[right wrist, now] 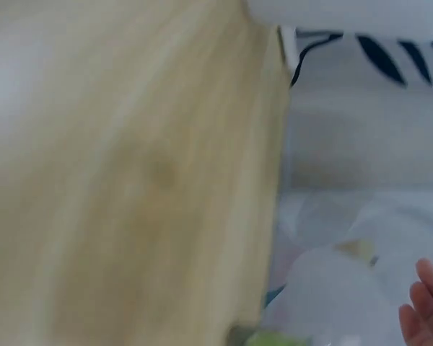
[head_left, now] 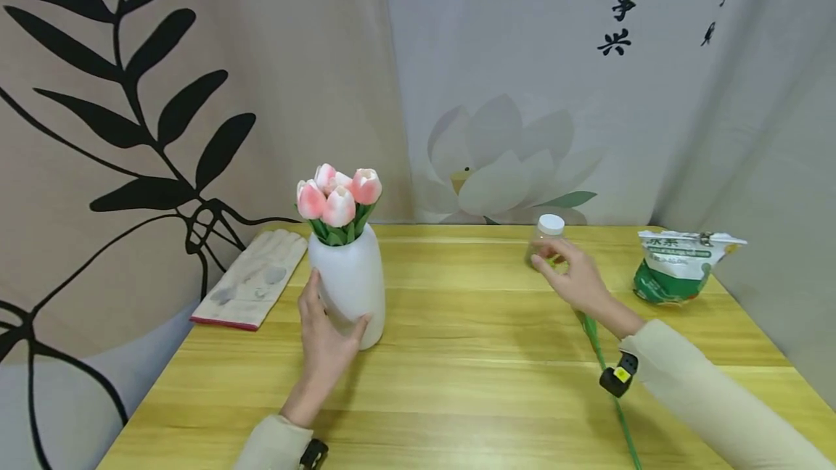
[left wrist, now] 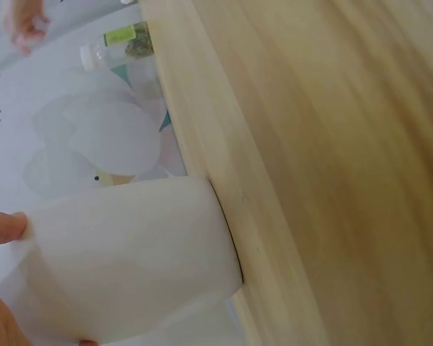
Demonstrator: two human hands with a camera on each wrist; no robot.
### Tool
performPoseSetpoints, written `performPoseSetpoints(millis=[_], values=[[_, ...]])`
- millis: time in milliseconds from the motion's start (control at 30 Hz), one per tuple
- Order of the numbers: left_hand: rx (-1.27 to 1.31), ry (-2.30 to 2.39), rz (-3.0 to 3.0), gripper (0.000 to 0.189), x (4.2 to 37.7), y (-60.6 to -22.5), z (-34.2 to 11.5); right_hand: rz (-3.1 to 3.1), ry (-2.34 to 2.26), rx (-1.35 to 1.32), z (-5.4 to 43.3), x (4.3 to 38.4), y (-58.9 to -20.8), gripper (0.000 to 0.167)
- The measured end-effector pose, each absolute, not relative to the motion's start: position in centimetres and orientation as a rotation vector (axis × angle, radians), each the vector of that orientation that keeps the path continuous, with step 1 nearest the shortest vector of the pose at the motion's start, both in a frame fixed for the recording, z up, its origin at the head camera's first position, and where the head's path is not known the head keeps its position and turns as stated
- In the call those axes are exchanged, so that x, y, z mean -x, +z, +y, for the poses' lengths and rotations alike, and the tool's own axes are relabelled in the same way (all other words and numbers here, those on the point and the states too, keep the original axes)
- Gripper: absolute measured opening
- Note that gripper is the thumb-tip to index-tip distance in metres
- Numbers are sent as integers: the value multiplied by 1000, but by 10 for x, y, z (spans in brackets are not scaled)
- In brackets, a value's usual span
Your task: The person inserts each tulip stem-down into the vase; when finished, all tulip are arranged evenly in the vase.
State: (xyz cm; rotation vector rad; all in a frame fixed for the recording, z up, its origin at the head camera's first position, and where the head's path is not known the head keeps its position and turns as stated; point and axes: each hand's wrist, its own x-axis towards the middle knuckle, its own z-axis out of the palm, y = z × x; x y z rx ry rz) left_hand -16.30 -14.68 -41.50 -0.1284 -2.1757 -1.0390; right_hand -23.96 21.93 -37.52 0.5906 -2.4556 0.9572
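Note:
A white vase [head_left: 349, 285] with several pink and white tulips [head_left: 338, 198] stands upright on the table. My left hand [head_left: 329, 332] grips its near side, fingers on the left and thumb on the right. In the left wrist view the vase [left wrist: 130, 252] fills the lower left, with fingertips on it. My right hand [head_left: 575, 278] is raised in front of a clear, white-capped bottle [head_left: 551, 225], apart from it in the left wrist view. Its fingers [right wrist: 422, 310] are loosely bent with nothing visible in them. Below the right forearm runs a green stem [head_left: 623, 426]; its upper end is hidden.
A green and white bag [head_left: 679, 267] stands at the table's right edge. At the left back lies a folded pale cloth [head_left: 255, 278] with a red edge. Patterned curtains [head_left: 313, 56] hang right behind the wooden table [head_left: 457, 383].

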Motion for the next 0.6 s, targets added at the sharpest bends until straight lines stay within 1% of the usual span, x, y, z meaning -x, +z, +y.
performPoseSetpoints(millis=[133, 300, 467, 600], values=[[137, -1037, -2179, 108, 164, -416, -147, -2515, 983, -453, 252, 230, -402, 29], [133, -1038, -2185, 109, 164, -415, -146, -2547, 1061, -367, 281, 215, -430, 30], [125, -1045, -2197, 107, 165, -414, -146, -2644, 1000, -320, 301, 205, -446, 32], [109, -1053, -2196, 107, 164, -413, -147, -2785, 971, -297, 311, 201, -453, 36]])
